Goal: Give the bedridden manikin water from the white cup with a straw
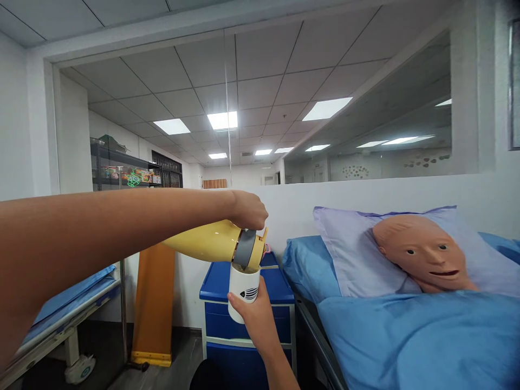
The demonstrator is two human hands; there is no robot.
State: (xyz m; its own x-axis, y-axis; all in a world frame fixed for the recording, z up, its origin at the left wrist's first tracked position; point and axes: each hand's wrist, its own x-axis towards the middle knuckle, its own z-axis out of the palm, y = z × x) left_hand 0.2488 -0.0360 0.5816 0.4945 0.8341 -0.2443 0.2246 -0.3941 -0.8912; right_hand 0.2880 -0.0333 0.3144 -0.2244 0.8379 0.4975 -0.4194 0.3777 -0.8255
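My left hand (248, 210) is closed on the upper side of a yellow thermos jug (207, 241), its grip partly hidden by my own fingers. The jug lies tilted nearly on its side, its grey-collared mouth pointing right and down over a white mug (239, 281). That mug, printed with a dark striped mark, is wrapped by my right hand (257, 314), thumb in front and the other fingers behind. Spout and mug rim overlap in view; whether they touch, I cannot tell. No stream of liquid can be made out.
A blue bedside cabinet (217, 279) stands behind the mug. At right, a manikin head (422, 252) rests on a lilac pillow (341, 238) above a blue quilt (385, 336). An orange board (154, 303) leans at left, near another bed (77, 298) and a metal pole (123, 314).
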